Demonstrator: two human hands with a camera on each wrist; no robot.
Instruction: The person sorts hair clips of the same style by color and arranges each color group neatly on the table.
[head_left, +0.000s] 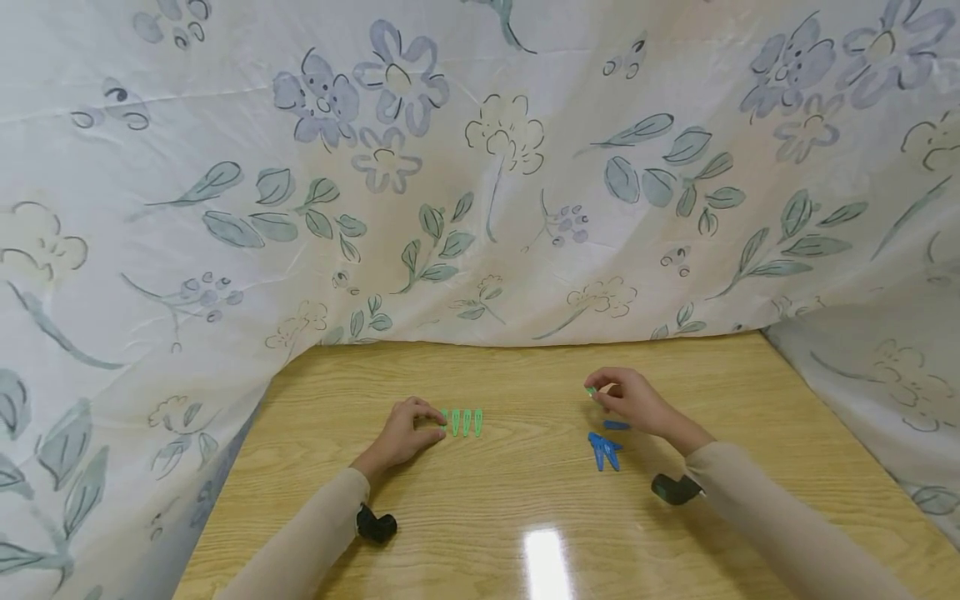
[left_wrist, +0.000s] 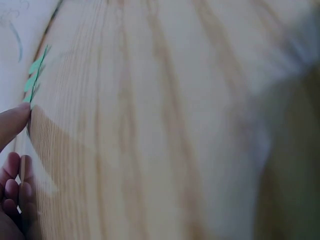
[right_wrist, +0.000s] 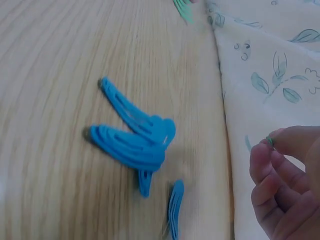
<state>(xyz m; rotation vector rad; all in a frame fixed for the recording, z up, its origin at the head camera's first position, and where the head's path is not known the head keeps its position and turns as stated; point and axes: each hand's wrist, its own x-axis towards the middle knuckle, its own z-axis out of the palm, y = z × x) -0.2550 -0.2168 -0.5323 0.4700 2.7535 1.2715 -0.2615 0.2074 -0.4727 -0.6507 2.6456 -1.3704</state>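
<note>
Several green snap hair clips lie in a row on the table, side by side and upright in the head view. My left hand is at the row's left end, with thumb and fingertips about the two ends of the leftmost clip, partly hiding it. In the left wrist view the thumb touches the near green clip. Raised over the table on the right, my right hand pinches a small green hair clip between thumb and forefinger; most of it is hidden. Below that hand lies a pile of blue hair clips.
One blue clip lies apart from the pile, partly under the right hand in the head view. A flowered cloth hangs along the back and sides of the wooden table. Light reflects off the table's front.
</note>
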